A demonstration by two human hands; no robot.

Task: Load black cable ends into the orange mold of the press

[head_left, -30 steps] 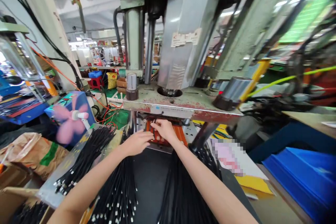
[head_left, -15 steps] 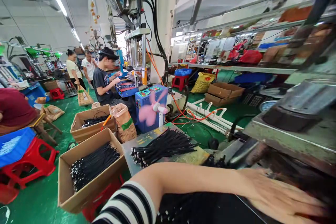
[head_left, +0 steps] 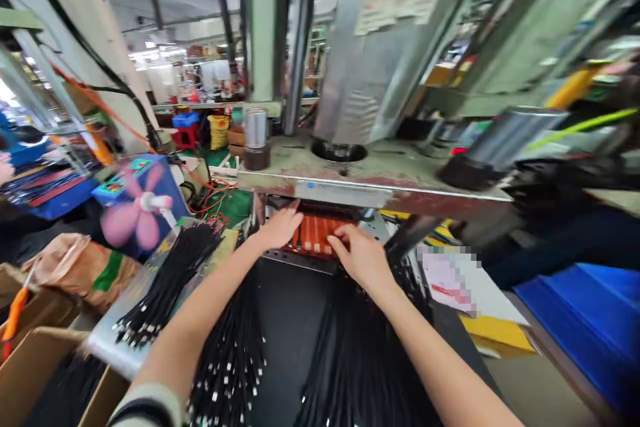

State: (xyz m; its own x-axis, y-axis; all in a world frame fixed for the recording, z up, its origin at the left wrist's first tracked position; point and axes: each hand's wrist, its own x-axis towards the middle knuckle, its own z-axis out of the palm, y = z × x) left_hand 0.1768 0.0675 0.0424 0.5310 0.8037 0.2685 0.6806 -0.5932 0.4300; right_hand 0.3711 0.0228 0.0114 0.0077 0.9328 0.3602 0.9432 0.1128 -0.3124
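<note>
Under the press plate, an orange-brown mold (head_left: 324, 232) lies with pale strips or cable ends across it. My left hand (head_left: 281, 227) reaches to the mold's left side, its fingers stretched out and flat. On the right side, my right hand (head_left: 361, 257) touches or hovers by the mold's edge, with fingers bent and the thumb apart; nothing shows between them. Black cables with light-coloured ends (head_left: 233, 353) hang under my left forearm. Another bundle of black cables (head_left: 335, 353) spreads below my right hand.
The press plate (head_left: 280, 181) spans just above both hands. A further black cable bundle (head_left: 170, 280) lies on a metal side table at left, near a pink fan (head_left: 143, 207) and cardboard boxes (head_left: 45, 353). Papers (head_left: 450, 280) and a blue bin (head_left: 585, 320) are at right.
My view has swung right, toward the press. The one outstretched arm seen earlier has given way to both hands at the mold. The side-table cables now appear farther left.
</note>
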